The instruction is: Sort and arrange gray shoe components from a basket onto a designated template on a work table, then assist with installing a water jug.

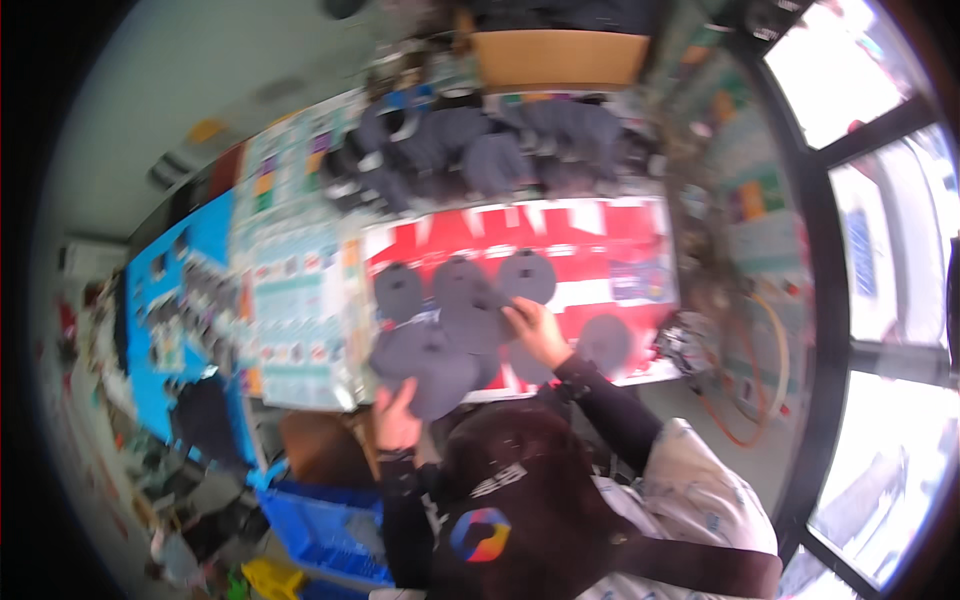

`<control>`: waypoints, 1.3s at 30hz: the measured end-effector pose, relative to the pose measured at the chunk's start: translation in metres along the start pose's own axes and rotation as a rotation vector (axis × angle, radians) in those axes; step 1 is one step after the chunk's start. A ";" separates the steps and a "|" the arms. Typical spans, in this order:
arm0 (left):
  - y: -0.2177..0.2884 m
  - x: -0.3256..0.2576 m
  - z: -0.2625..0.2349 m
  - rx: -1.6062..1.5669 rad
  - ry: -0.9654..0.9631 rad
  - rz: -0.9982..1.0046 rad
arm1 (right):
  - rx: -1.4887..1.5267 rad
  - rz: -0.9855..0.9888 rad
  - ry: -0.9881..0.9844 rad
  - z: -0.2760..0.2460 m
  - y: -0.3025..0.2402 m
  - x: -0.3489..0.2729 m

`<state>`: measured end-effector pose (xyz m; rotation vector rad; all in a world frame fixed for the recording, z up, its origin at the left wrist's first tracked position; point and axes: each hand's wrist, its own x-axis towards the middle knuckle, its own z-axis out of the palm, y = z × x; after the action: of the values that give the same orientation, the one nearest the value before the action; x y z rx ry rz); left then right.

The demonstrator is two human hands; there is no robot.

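Caps, dark grey, lie spread over a red and white table top; the frame is blurred and strongly bent toward its rim, so fine detail is lost. The person stands or sits at the near edge, head low in the frame. The left hand is raised at the table's near edge, fingers closed on the lower rim of a grey cap, which it holds partly lifted, crown toward the camera. The right hand reaches further in across the table, fingers curled and narrow on the edge of a flat grey piece in the middle of the spread; whether it pinches that piece or only presses on it cannot be told. The held cap lies just left of and nearer than the right hand, so the two hands work side by side with the stack between them. Three round grey pieces sit in a row beyond the right hand, and one more round piece sits apart to its right. A larger heap of dark caps fills the far side of the table, in front of a brown cardboard box. Printed sheets cover the surface on the left; a blue crate stands on the floor below.
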<state>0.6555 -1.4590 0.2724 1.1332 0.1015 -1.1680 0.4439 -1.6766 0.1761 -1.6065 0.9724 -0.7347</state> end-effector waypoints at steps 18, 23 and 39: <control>0.002 -0.016 -0.038 0.099 0.014 0.139 | 0.124 0.587 -0.119 -0.224 0.149 0.067; -0.003 -0.020 -0.030 0.095 -0.003 0.120 | 0.072 0.584 -0.139 -0.224 0.161 0.065; 0.029 -0.048 -0.014 0.072 0.136 0.085 | -0.592 0.117 -0.129 -0.159 0.218 0.105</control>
<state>0.6619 -1.4182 0.3129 1.2681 0.1151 -1.0258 0.3107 -1.8646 0.0011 -2.0500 1.2494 -0.2620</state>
